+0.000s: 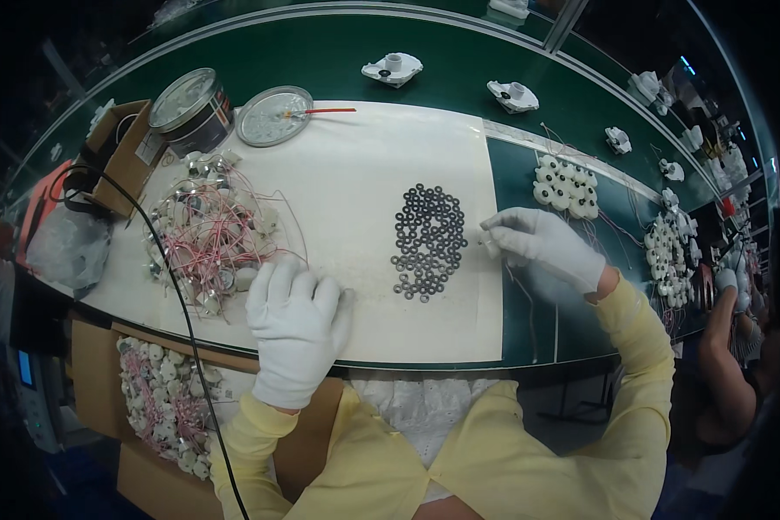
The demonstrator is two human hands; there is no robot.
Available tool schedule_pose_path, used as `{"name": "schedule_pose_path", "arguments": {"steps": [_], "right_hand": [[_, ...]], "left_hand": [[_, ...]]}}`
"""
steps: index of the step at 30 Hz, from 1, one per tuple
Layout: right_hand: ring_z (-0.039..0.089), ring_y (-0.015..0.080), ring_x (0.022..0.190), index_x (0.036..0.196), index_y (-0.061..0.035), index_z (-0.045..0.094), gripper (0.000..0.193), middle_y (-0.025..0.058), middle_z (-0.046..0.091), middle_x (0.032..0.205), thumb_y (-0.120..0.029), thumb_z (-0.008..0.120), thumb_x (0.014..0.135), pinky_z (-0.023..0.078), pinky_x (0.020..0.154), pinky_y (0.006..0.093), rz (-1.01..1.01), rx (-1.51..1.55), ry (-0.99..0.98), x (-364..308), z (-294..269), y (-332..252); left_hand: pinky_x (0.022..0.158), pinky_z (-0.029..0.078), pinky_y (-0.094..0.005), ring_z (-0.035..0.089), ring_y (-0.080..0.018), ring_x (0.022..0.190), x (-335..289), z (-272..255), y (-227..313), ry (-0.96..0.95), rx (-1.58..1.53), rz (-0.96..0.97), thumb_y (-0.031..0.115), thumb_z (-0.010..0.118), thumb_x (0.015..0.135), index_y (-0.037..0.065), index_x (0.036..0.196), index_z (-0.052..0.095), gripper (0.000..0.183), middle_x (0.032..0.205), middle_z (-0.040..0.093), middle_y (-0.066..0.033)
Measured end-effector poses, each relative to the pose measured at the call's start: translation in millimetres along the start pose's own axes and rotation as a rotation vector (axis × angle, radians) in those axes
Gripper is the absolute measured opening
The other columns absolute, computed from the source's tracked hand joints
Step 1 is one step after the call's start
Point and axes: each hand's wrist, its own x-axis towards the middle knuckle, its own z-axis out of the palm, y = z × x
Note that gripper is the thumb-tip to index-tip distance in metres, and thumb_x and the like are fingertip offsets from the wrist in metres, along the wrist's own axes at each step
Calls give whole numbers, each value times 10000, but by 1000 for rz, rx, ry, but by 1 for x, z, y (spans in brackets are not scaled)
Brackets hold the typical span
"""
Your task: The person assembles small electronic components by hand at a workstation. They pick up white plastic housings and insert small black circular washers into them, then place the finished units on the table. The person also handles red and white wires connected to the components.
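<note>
My left hand [293, 334], in a white glove, lies palm down at the near right edge of a heap of small white-and-metal motors with pink and red wires [212, 230]. Its fingers reach toward the heap and the thumb stands apart; I see nothing held. Over the right edge of the white sheet [364, 173], my right hand [550, 247], gloved too, pinches a small white motor [491, 246]. The fingers partly hide that motor, and a thin wire [529, 303] trails below. Just left of it, many small dark rings [429, 230] lie spread in a flat patch.
White motors with dark tops [566, 186] stand grouped at the right; more [670, 251] lie beyond. A can [191, 108], a lid [273, 117] with a red-handled brush [321, 111] and a black cable [173, 277] are left. White housings [393, 69] sit on the green belt [459, 61]. A co-worker's arm [724, 364] shows far right.
</note>
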Motion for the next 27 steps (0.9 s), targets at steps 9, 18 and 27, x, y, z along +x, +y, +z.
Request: {"name": "schedule_pose_path", "arguments": {"steps": [9, 18, 27], "right_hand": [[536, 49, 821, 1285, -12, 611, 432, -31, 649, 1046, -377, 595, 1054, 441, 715, 197, 18, -40, -4, 8, 10, -6], [590, 73, 793, 1183, 2, 655, 390, -8, 687, 921, -361, 590, 1057, 486, 691, 231, -70, -225, 150, 13, 26, 0], [708, 285, 663, 966, -77, 718, 279, 104, 713, 721, -356, 699, 951, 543, 620, 376, -279, -953, 385, 13, 49, -4]], "left_hand": [[732, 451, -428, 551, -281, 729, -10, 0, 3, -23, -32, -63, 181, 800, 796, 58, 1157, 674, 401, 762, 534, -72], [622, 398, -419, 547, -263, 682, -19, 3, -4, -48, -108, -50, 156, 781, 800, 57, 1159, 687, 384, 734, 540, -51], [619, 397, -413, 538, -257, 652, -15, 2, -4, -14, -129, -58, 136, 772, 801, 60, 1114, 702, 330, 708, 535, -41]]}}
